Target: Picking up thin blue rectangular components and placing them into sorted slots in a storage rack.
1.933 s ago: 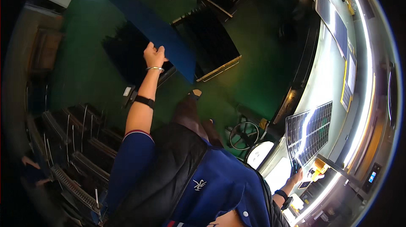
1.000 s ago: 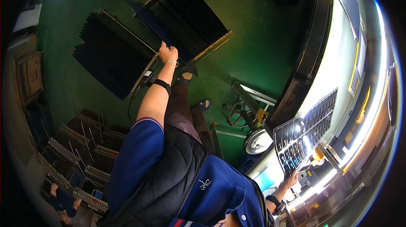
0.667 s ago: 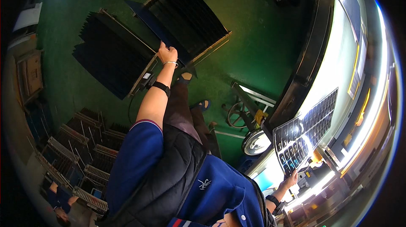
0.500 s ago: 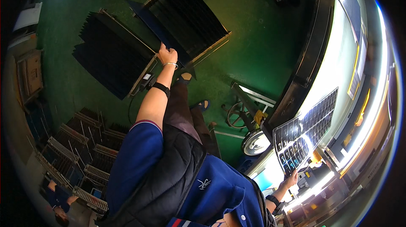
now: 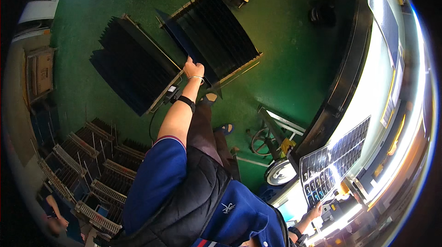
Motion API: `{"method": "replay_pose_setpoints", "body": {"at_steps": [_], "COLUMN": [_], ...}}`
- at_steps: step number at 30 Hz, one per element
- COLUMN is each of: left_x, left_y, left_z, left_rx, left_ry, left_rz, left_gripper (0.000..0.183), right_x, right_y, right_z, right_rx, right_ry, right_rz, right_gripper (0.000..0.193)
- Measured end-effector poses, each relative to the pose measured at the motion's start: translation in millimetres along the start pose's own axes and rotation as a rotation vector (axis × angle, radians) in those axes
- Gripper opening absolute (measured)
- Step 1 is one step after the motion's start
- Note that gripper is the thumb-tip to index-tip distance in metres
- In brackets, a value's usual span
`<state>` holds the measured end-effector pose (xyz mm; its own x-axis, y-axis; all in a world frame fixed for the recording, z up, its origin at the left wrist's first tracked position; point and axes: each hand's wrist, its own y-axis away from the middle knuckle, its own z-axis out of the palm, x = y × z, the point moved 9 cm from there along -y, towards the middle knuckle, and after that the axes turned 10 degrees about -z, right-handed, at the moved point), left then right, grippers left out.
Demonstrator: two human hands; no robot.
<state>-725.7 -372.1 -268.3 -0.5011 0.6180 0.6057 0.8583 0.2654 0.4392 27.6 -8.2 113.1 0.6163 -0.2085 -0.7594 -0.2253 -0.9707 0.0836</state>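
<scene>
My left hand [image 5: 193,68] is closed on the near edge of a dark blue flat panel [image 5: 182,37], which stands on edge along the left side of a slotted rack [image 5: 216,35]. To the left stands a second slotted rack [image 5: 136,65], filled with dark sheets. Off to the right, my right hand [image 5: 315,211] grips the lower corner of a solar panel [image 5: 334,159] with a grid of dark cells. That panel is tilted up against bright glare from the white worktop behind it.
A dark curved bench edge [image 5: 340,76] runs along the right. Below it are a spoked handwheel [image 5: 261,141] and a round lamp-like disc [image 5: 281,172]. Several wire racks [image 5: 103,182] crowd the lower left, where another person [image 5: 55,215] is. The floor [image 5: 285,63] is green.
The view has shifted, so the racks and bench appear lower and slightly to the right. Both hands keep their holds on the two panels. The other person at lower left has moved.
</scene>
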Motion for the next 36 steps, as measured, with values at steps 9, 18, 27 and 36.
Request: {"method": "replay_pose_setpoints", "body": {"at_steps": [9,18,27,36], "left_x": [6,-17,19,171], "left_y": [-20,-27,53,563], "left_z": [-11,23,25,-63], "left_rx": [0.170,-0.324,-0.216,-1.167], "left_ry": [-0.084,-0.139,-0.227,0.064], "left_rz": [0.115,-0.390,0.022,1.879], "left_gripper": [0.024,0.110,0.036,0.062], "right_x": [-1,-16,1,56], "right_y": [-1,13,23,125], "right_z": [-3,10,4,-68], "right_rx": [-0.021,-0.003,-0.004,0.078], "right_ry": [0.020,-0.003,-0.091,-0.571], "right_rz": [-0.029,-0.026,0.059,0.258], "right_gripper": [0.027,0.028,0.024,0.026]}}
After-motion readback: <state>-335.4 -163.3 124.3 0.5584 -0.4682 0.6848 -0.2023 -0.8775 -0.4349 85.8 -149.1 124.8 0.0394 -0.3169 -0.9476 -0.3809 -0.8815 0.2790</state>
